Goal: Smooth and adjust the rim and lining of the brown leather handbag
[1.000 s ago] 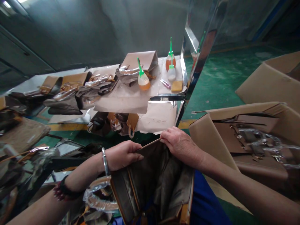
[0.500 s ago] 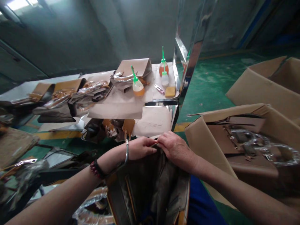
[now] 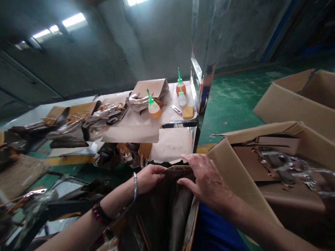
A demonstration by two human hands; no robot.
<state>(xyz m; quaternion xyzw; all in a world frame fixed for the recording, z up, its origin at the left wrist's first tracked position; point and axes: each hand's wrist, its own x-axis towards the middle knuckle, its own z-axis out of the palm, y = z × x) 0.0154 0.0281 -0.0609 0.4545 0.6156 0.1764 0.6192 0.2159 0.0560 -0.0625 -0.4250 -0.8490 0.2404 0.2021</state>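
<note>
A brown bag (image 3: 159, 212) stands upright in front of me, its mouth facing up and its dark lining and an inner pocket slit showing. At the far rim, my left hand (image 3: 150, 178) pinches the edge between thumb and fingers. My right hand (image 3: 206, 176) is at the rim's right corner, thumb on the inner side and fingers stretched out beyond the edge, with a gap between them. The bag's lower part runs out of the picture.
Ahead is a paper-covered table (image 3: 123, 127) with several brown bags, green-tipped squeeze bottles (image 3: 155, 111), a yellow sponge (image 3: 187, 112) and a small pink-handled tool (image 3: 176, 109). To the right, an open carton (image 3: 235, 170) holds bags; another carton (image 3: 285, 99) stands behind it. A metal post (image 3: 202, 69) rises at the table's end.
My right hand has moved right along the rim, away from my left, and its fingers have spread. My left hand still pinches the edge. The view has tilted up slightly.
</note>
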